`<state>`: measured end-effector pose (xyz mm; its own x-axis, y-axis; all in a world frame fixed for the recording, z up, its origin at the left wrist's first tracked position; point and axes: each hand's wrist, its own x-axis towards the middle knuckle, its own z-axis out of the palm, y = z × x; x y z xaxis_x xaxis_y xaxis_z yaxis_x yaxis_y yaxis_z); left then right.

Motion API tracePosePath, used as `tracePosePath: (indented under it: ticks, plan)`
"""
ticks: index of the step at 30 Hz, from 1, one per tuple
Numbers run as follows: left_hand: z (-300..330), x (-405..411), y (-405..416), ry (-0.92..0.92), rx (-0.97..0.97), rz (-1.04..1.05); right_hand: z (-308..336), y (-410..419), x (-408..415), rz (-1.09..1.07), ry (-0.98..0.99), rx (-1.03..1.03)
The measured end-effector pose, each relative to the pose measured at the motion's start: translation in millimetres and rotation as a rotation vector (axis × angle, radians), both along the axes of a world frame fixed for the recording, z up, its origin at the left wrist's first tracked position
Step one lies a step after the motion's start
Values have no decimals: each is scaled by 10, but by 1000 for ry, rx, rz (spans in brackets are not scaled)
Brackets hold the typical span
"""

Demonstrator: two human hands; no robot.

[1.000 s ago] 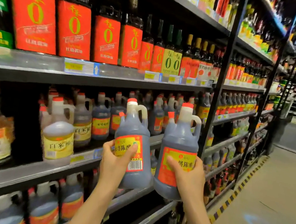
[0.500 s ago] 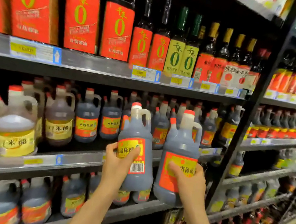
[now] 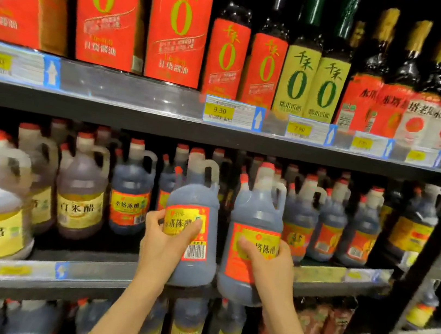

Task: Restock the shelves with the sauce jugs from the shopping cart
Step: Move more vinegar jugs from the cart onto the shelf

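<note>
Jugs, two of them, we hold upright: left hand [image 3: 164,247] w/ fingers curled round left jug [image 3: 189,236], right hand [image 3: 270,263] wrapped round right jug [image 3: 254,229], both just in front of middle shelf [image 3: 89,270], gap straight behind them.

Two dark sauce jugs [image 3: 191,237] [image 3: 252,246], one per hand [image 3: 163,247] [image 3: 270,266], before the middle shelf [image 3: 95,271].

2 dark sauce jugs [image 3: 195,209] [image 3: 256,215], red caps, upright, side by side at shelf front.
</note>
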<state>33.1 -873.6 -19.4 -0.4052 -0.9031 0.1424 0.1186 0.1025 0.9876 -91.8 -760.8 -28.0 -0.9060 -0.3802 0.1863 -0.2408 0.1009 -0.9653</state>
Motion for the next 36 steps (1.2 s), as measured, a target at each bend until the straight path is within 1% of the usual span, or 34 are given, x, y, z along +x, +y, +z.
tracePosePath:
  ticks: [5,12,17,19,25,29,32,36]
  plan:
    - [10,-225,-343,-6,-49,43,70,-401,-243,21,28,5]
    - [-66,-413,-662,-88,-59,145,-12,-748,-451,54,90,6]
    - [-165,-489,-658,-144,-142,229,-96,-804,-462,161,109,-77]
    - [-202,-508,-624,-165,-166,239,-124,-809,-465,207,119,-78]
    - [-192,-480,-619,-202,-164,208,-159,-777,-510,270,107,5]
    - [-187,-417,-646,-326,-233,191,-147,-644,-536,325,130,75]
    - [-216,-356,-584,-416,-288,220,-155,-540,-580,341,164,159]
    - [-249,-324,-478,-508,-324,256,-215,-485,-620,299,226,238]
